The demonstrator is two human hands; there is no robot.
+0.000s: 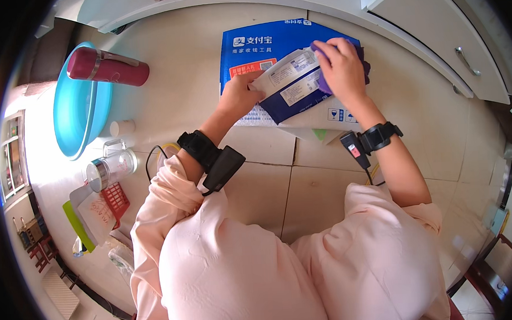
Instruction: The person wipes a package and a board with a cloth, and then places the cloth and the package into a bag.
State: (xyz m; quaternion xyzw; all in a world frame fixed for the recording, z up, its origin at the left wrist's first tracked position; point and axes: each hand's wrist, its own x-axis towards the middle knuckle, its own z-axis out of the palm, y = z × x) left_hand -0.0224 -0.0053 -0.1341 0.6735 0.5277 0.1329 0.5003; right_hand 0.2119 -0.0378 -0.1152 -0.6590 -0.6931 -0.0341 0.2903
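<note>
A white and dark blue printed package lies tilted over a blue and white printed mailer bag on the tiled floor. My left hand pinches the package's left end between thumb and fingers. At the other end, my right hand holds a purple cloth against the package's surface. Part of the cloth shows past the right of my hand. Both wrists wear black straps with small black devices and cables.
Left on the floor stand a light blue basin, a dark red thermos, a glass jug, a white cup and a red plastic basket. White cabinets border the floor ahead and at right.
</note>
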